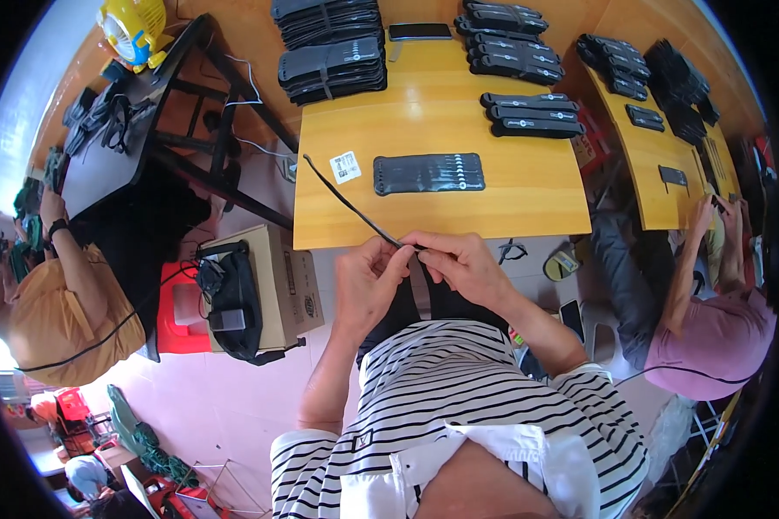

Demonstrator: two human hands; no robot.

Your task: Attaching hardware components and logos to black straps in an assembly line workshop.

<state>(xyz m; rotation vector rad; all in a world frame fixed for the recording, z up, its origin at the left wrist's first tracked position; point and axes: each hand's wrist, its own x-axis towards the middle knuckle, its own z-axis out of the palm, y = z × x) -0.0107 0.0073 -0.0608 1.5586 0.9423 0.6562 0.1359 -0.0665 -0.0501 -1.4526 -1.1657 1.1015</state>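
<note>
The left hand (370, 281) has its thumb and forefinger pressed together on a thin black strap (346, 203), the other fingers curled in beneath. The right hand (463, 268) pinches at the same place, its thumb and forefinger drawn close, and the two sets of fingertips nearly meet. What exactly sits between the right fingertips is too small and covered to tell.

The strap runs from the fingers up and to the left, its long free part crossing the front edge of the yellow table (389, 121) and ending in a narrow tip above the tabletop's left side. The hands themselves are just in front of that edge, over the person's lap.

On the table, a flat black bundle (428, 173) lies beyond the fingers, with a row of pale marks along its right half and white lettering and a round white mark at its right end. Left of it, near the strap's tip, lies a white label (345, 168) with a dark square code and small print too fine to read. Three bundles (532, 115) toward the right edge also carry white lettering. Dark print shows on the cardboard box (273, 277) at the left, and the striped shirt (441, 372) bears a small dark square patch (363, 441).
</note>
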